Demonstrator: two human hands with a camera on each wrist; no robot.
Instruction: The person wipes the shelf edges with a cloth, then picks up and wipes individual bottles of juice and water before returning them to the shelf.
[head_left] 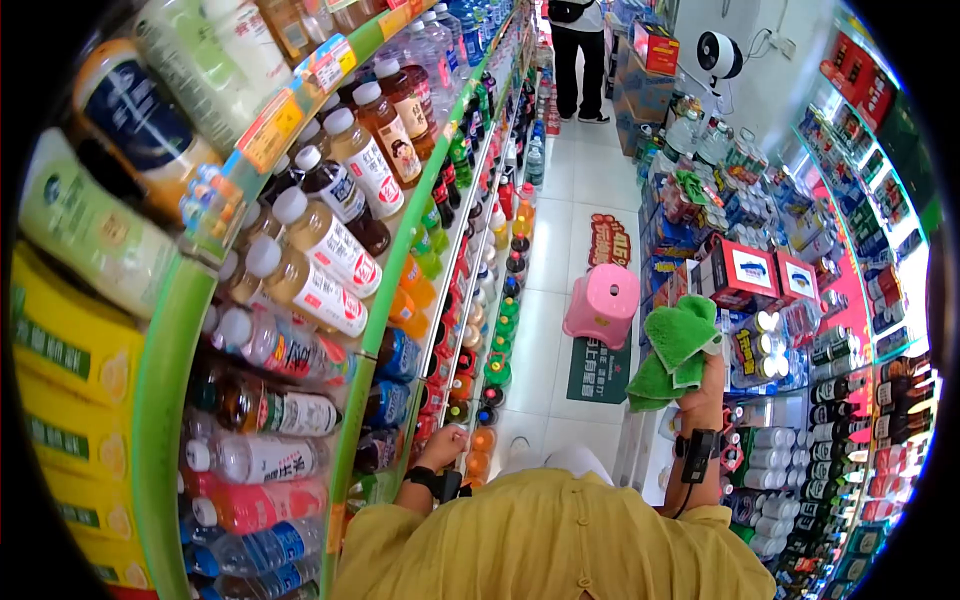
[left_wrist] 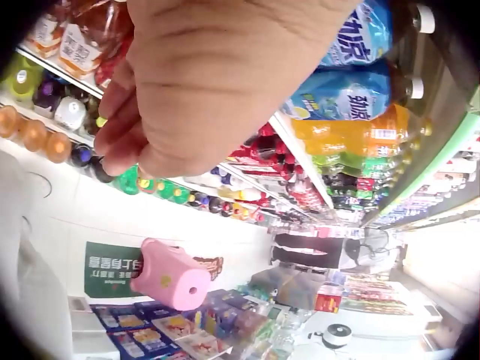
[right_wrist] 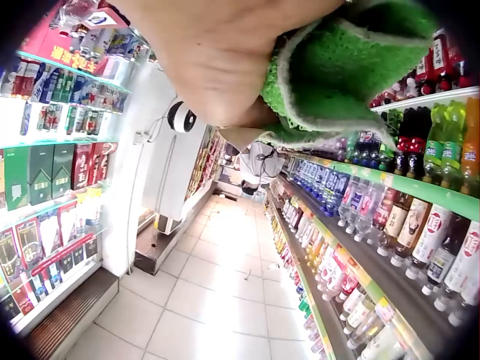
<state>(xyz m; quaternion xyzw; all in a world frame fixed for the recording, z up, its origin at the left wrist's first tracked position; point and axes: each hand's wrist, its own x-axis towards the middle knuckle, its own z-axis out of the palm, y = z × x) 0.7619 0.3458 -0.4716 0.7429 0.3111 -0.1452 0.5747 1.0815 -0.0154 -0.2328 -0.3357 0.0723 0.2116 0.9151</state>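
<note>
A green cloth (head_left: 672, 345) hangs in folds from my right hand (head_left: 709, 378), which grips it out to the right, beside stacked drinks. In the right wrist view the cloth (right_wrist: 341, 79) shows a pale edging, and the hand (right_wrist: 221, 71) hides part of it. My left hand (head_left: 443, 449) is low near the left shelves, with fingers loosely curled and nothing in them. Close to it in the head view are orange-capped bottles (head_left: 481, 440) in the lowest row. The left wrist view shows this hand (left_wrist: 217, 82) in front of shelved bottles, including blue-labelled ones (left_wrist: 341, 94).
Shelves of bottled drinks (head_left: 310, 250) line the left side. A pink stool (head_left: 603, 306) stands in the aisle on a dark green mat (head_left: 598, 384). Boxes (head_left: 737, 274) and cans crowd the right side. Farther off are a fan (head_left: 719, 55) and a standing person (head_left: 578, 60).
</note>
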